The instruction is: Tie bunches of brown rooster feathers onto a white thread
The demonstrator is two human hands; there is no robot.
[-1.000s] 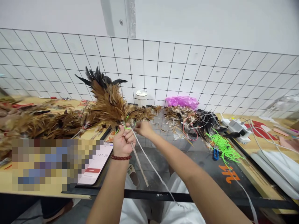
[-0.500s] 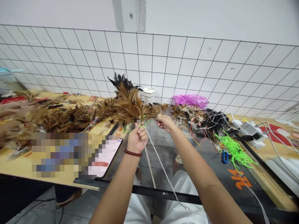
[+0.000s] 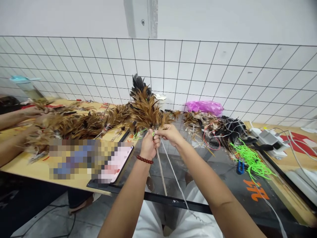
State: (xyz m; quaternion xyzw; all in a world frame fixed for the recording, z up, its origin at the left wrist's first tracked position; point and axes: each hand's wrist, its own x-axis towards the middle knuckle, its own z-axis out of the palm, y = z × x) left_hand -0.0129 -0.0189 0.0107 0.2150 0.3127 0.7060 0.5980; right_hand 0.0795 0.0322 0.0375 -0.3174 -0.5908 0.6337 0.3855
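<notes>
My left hand [image 3: 150,142] is closed around the thin stick [image 3: 162,175] of a feather duster, just below its feathers. The duster's brown feathers [image 3: 146,109] fan upward, with black ones at the tip. My right hand [image 3: 169,134] is pinched at the base of the feathers, touching my left fingers; a brown feather seems to be in the pinch, though its quill is hidden. Bright green cord [image 3: 140,133] shows by the left fingers. A twisted whitish string [image 3: 174,172] runs from the binding down past the table edge toward my lap.
Loose feathers [image 3: 198,120] and a pink plastic bag [image 3: 205,107] lie at the back right. Green cords [image 3: 252,158], a blue-handled cutter [image 3: 240,166] and power adapters [image 3: 268,138] are on the right. A phone [image 3: 116,165] lies left; beyond it, another person's hands [image 3: 37,114] work among feathers.
My right hand has moved left and down from beside the duster to the base of its feathers, meeting my left hand. The left hand keeps its hold on the stick. The view has shifted slightly.
</notes>
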